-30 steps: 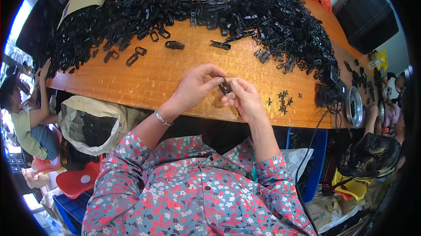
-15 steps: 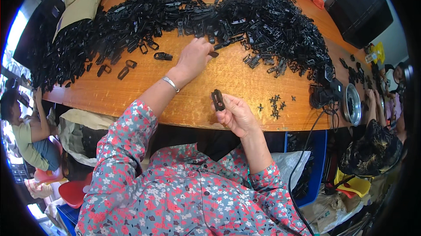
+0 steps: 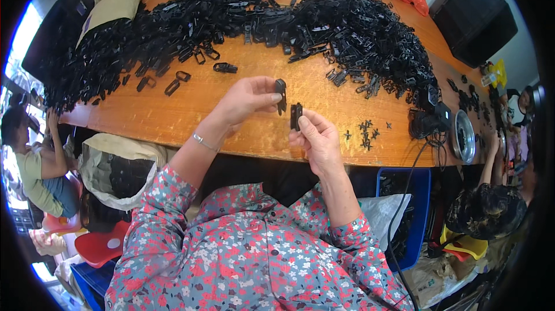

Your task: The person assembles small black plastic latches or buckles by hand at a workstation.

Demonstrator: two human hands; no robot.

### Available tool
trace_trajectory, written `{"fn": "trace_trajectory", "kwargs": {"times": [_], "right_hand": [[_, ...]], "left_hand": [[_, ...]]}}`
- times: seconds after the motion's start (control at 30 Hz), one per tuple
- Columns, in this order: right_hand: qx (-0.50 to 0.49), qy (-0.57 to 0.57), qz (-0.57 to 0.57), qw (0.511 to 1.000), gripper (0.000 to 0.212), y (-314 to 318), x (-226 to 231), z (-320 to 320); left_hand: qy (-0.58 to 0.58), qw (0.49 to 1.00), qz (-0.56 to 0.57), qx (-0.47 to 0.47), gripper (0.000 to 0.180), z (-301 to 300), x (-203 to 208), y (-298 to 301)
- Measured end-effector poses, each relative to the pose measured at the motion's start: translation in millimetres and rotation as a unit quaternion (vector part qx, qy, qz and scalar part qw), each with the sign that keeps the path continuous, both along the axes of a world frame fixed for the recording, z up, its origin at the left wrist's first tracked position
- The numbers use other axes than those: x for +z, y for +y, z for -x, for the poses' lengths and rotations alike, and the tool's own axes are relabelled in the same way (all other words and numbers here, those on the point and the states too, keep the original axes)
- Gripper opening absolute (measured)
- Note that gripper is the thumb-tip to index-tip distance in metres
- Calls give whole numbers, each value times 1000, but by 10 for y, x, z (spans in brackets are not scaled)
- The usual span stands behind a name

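While hovering above wooden table (image 3: 173, 120), left hand (image 3: 245, 100) is pinching black plastic clip (image 3: 281, 92); right hand (image 3: 318, 137) is pinching second clip (image 3: 296, 115) just beside. Pieces probably light, stiff, smooth; gripping flat sides is suiting them best.

A small black plastic buckle piece (image 3: 281, 95) stands upright left; another black plastic clip piece (image 3: 296, 116) stands upright just right, nearer, apart.
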State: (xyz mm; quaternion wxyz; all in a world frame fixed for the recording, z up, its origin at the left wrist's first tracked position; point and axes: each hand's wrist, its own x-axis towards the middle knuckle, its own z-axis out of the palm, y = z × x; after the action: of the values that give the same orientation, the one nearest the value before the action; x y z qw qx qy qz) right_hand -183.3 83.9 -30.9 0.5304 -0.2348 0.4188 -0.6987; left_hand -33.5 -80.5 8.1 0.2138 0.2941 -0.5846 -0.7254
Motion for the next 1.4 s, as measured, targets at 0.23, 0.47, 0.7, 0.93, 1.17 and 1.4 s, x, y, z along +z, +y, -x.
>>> {"fn": "trace_trajectory", "kwargs": {"times": [0.23,0.47,0.7,0.93,1.17,1.4], "right_hand": [[-9,205,11,979,31,-4,252,-271],[-28,392,-20,919,24,-45,170,-381],[-46,487,-2,872,23,-62,120,-523],[62,240,38,968,26,-179,-67,-531],[80,244,2,966,20,-113,16,-639],[183,256,-25,949,27,-38,121,-771]], "left_hand": [[72,997,-11,-41,28,-362,98,305],[105,994,9,21,32,-480,-17,568],[-4,950,280,141,28,-481,-46,855],[31,970,196,138,17,-531,43,811],[-56,927,337,152,24,-637,-30,701],[45,999,-19,-14,89,-558,-20,499]]}}
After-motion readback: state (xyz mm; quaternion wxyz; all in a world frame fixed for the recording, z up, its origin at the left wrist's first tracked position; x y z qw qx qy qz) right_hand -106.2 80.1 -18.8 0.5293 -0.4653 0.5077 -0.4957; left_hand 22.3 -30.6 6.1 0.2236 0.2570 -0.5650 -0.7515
